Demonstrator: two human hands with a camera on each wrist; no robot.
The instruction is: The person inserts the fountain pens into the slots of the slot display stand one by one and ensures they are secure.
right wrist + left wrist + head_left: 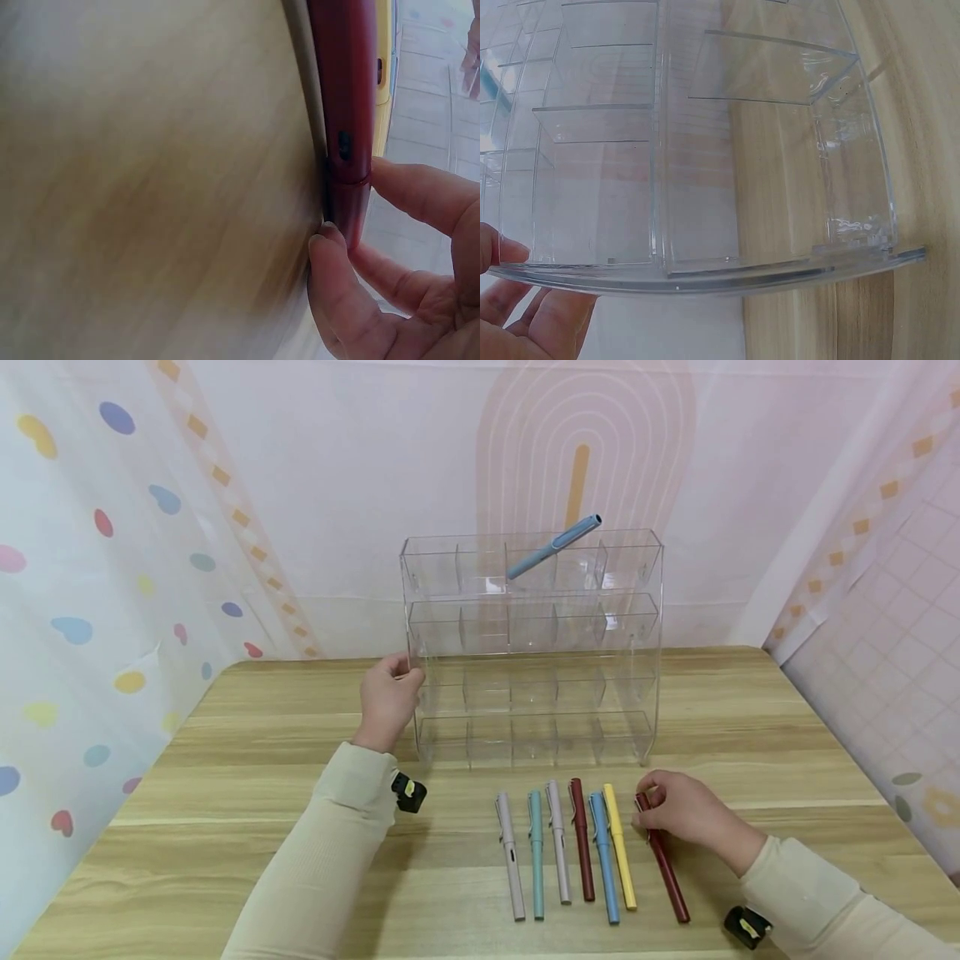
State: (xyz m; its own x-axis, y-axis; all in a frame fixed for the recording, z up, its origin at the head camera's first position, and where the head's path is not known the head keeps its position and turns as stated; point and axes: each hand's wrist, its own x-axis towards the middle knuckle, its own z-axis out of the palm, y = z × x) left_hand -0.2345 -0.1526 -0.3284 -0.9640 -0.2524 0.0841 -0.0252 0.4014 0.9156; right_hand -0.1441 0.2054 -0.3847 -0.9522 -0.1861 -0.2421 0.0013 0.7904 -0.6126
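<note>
A clear acrylic rack [532, 647] with tiered, divided compartments stands upright on the table. My left hand [388, 697] holds its left side panel [705, 281], thumb on one face and fingers on the other. My right hand [690, 810] pinches the upper end of a dark red pen [667, 877], the rightmost one in front of the rack. In the right wrist view, thumb and fingers [341, 285] close around the end of this red pen [349, 90]. A blue-grey pen [553, 547] leans slanted in the rack's top tier, its upper end sticking out to the right.
Left of the held pen lie several pens in a row: a yellow pen [621, 852], a blue pen [604, 860], another dark red pen [581, 843], a teal pen [536, 860] and two pale lilac ones. A patterned curtain [337, 460] hangs behind the wooden table [247, 777].
</note>
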